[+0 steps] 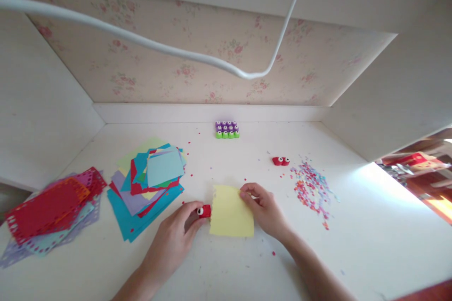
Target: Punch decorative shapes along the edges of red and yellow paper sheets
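Note:
My left hand (180, 228) grips a small red craft punch (205, 211) with a white button, between thumb and fingers. The punch sits at the left edge of a yellow sheet of paper (232, 211); small notches show along that edge. Pinched at the sheet's upper right edge are the thumb and fingers of my right hand (263, 207). Whether the paper lies inside the punch's slot I cannot tell. Two more red punches (281, 161) stand together to the right, beyond my right hand.
Plain coloured sheets (165, 167) lie stacked at left. Further left are sheets with punched edges (49, 209). Purple and green punches (227, 130) stand in rows at the back. Paper confetti (312, 188) is spread at right. A white cable (176, 52) hangs across the view above the white tabletop (226, 268).

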Available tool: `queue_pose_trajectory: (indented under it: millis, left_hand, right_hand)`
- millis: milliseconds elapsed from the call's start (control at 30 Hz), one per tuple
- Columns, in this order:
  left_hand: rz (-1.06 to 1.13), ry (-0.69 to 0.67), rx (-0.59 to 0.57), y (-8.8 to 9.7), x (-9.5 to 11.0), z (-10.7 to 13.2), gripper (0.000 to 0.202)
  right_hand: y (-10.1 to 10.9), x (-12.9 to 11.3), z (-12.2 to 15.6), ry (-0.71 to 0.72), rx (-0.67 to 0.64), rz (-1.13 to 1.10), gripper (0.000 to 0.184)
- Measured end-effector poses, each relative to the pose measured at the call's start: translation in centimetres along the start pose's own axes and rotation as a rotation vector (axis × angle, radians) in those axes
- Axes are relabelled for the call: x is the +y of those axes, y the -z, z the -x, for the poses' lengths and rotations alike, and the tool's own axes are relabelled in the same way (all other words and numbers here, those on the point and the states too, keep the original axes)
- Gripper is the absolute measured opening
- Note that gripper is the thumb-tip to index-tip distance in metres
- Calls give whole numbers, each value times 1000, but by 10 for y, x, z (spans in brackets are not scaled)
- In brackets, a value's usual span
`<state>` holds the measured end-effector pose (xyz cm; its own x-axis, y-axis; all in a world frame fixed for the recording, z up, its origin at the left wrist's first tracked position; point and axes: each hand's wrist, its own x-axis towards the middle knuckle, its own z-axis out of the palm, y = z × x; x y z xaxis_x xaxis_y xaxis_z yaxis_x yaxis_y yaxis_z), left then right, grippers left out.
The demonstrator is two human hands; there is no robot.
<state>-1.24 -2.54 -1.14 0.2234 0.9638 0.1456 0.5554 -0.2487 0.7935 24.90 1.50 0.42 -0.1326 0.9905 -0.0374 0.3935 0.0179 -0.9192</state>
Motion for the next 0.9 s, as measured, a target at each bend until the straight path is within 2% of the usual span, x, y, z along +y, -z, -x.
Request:
queue_pose_trajectory:
  millis: [300,733,900]
  left_hand:
    - [-60,-74,32,-1,-2,1,25]
    - [-147,-184,96,-1,1,-1,23]
    - [-137,-190,80,-1,1,0,24]
  right_hand:
    - [1,-2,0,-2,-59,-10,20]
    - [1,-4,1,48,-54,75,16]
    - [0,-6,3,62,-54,109,16]
